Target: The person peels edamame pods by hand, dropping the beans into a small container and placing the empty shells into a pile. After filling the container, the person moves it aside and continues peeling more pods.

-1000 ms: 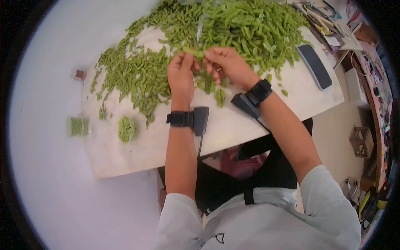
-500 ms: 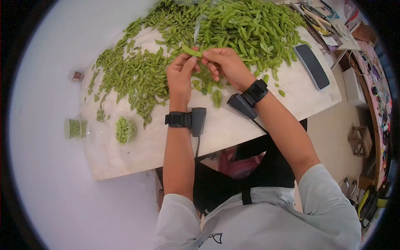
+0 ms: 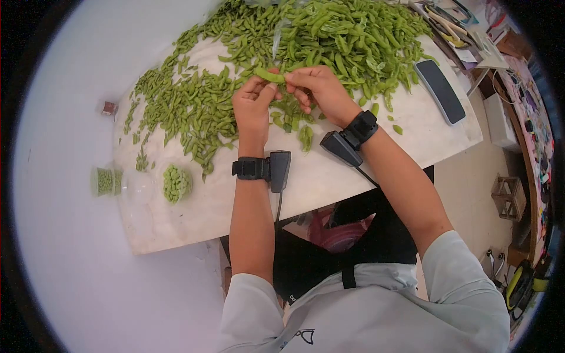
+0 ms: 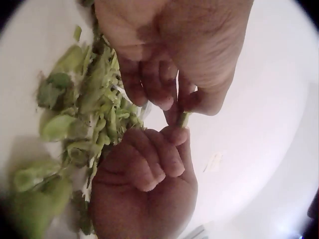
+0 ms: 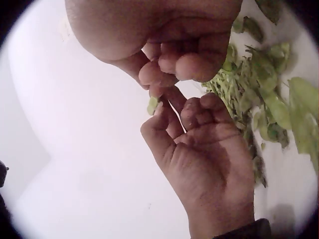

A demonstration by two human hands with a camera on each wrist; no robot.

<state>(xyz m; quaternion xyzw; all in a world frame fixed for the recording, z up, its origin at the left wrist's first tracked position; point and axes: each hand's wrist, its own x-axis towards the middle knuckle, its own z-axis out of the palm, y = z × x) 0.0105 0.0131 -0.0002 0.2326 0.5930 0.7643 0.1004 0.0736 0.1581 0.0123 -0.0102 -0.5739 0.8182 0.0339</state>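
A green edamame pod [image 3: 269, 75] is stretched between my two hands over the near side of the pod heap. My left hand [image 3: 253, 109] pinches it between thumb and fingers, and my right hand [image 3: 325, 94] pinches its right end. In the left wrist view only a small bit of the pod [image 4: 185, 119] shows between the fingertips; the right wrist view likewise shows a short green piece [image 5: 153, 105]. A large heap of pods [image 3: 353, 41] lies beyond the hands, and smaller pods [image 3: 200, 106] spread out to the left.
A clear cup of shelled beans [image 3: 176, 183] stands left of my left forearm, with another container of beans [image 3: 106, 181] at the table's left edge. A phone [image 3: 440, 92] lies on the right. Tools [image 3: 450, 29] crowd the far right corner.
The pod has tilted a little, its left end sticking up more clearly above my left fingers. Both hands keep their pinch on it. The whole head view has shifted slightly.
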